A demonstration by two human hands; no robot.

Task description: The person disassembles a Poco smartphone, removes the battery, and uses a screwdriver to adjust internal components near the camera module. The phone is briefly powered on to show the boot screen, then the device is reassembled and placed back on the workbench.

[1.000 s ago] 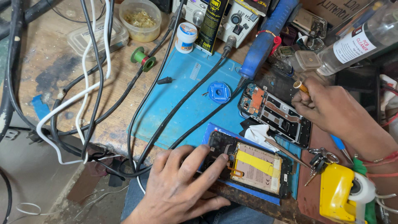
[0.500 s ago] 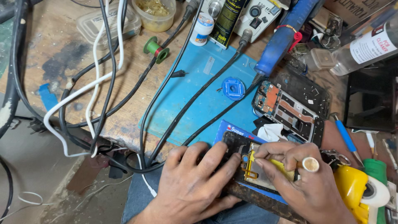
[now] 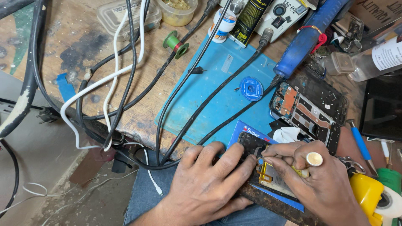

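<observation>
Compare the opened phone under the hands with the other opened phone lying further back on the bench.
The near phone is pinned by the left hand and worked on by the right hand; the far phone lies untouched. The near phone shows a pale battery with yellow tape; the far phone shows an empty frame and an orange board. Both lie open, insides up.

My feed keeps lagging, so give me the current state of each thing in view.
Opened phone: back off, pinned under both hands.
Left hand: pressing the phone's edge.
Right hand: fingertips on the phone's insides.
Second phone frame: stripped, lying untouched.
Green spool: on its side.
</observation>
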